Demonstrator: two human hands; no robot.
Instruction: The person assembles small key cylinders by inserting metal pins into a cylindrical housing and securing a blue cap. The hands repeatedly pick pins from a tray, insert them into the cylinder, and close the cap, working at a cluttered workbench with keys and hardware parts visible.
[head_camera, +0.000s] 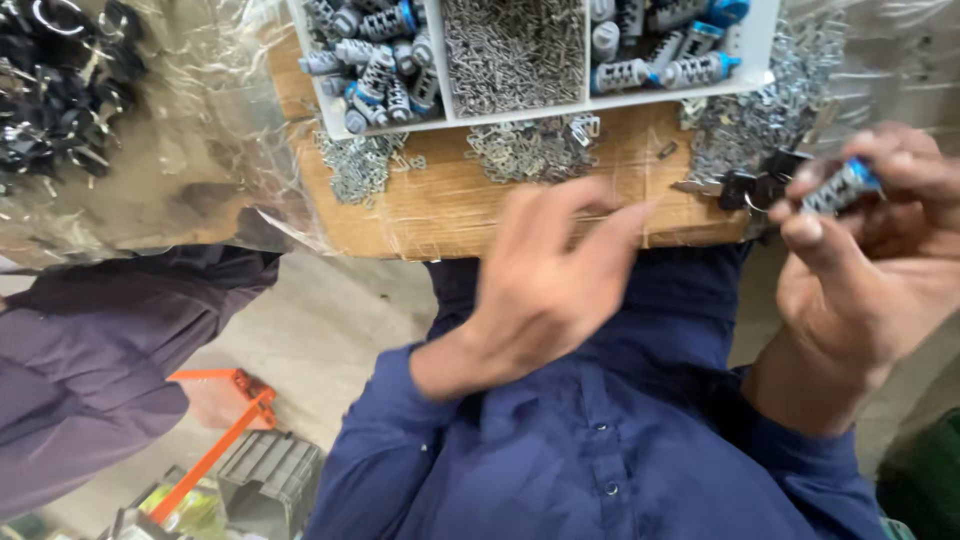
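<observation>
Right hand (860, 240) pinches a small grey ribbed cylinder with a blue cap (842, 186) over the plastic-wrapped wooden bench (440, 205); your left hand (545, 275) hovers spread, empty. White divided tray (455, 112) holds many finished cylinders; loose metal clips (530, 150) remain.

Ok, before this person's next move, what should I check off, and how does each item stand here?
1. Right hand grips the blue-capped cylinder: ok.
2. Left hand free: ok, holds nothing visible, blurred.
3. Metal clips loose on the wooden board by the left hand: ok.
4. White tray stocked with cylinders and clips: ok.
5. Black parts attached to the cylinder: cannot tell.
</observation>
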